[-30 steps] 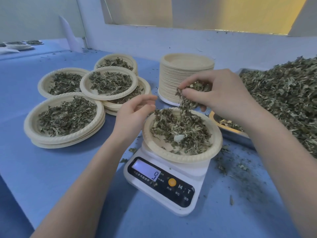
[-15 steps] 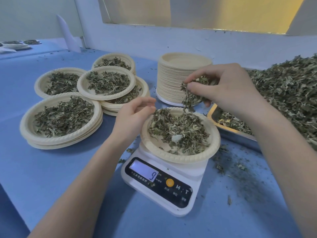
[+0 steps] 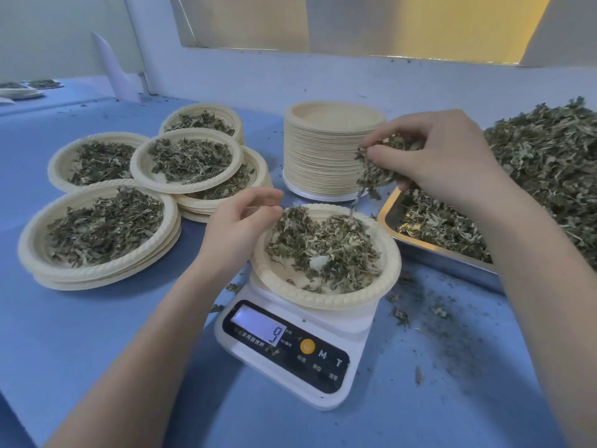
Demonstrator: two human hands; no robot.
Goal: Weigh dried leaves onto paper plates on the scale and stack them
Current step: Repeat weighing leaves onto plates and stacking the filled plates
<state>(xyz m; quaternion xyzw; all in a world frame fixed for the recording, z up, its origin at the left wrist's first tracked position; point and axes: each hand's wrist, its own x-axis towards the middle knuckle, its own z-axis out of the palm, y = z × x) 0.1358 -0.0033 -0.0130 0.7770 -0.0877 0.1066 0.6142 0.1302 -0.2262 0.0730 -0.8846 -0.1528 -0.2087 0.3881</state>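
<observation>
A white digital scale [image 3: 290, 354] stands at the centre and its display reads 9. On it sits a cream paper plate [image 3: 384, 279] with a layer of dried leaves [image 3: 323, 250]. My right hand [image 3: 442, 160] hovers above the plate's far right edge and pinches a clump of dried leaves [image 3: 374, 173], some of them dangling down. My left hand [image 3: 239, 224] rests at the plate's left rim with its fingers loosely curled; I cannot tell whether it touches the rim. It holds nothing.
A tall stack of empty paper plates [image 3: 326, 150] stands behind the scale. Several filled plates [image 3: 97, 234] sit in stacks to the left. A metal tray [image 3: 429, 250] heaped with dried leaves [image 3: 549, 166] is at the right. Leaf crumbs litter the blue table [image 3: 80, 344].
My right hand has lifted a little and drifted right and back with its clump of leaves. The left hand stays at the plate's rim. The scale still reads 9.
</observation>
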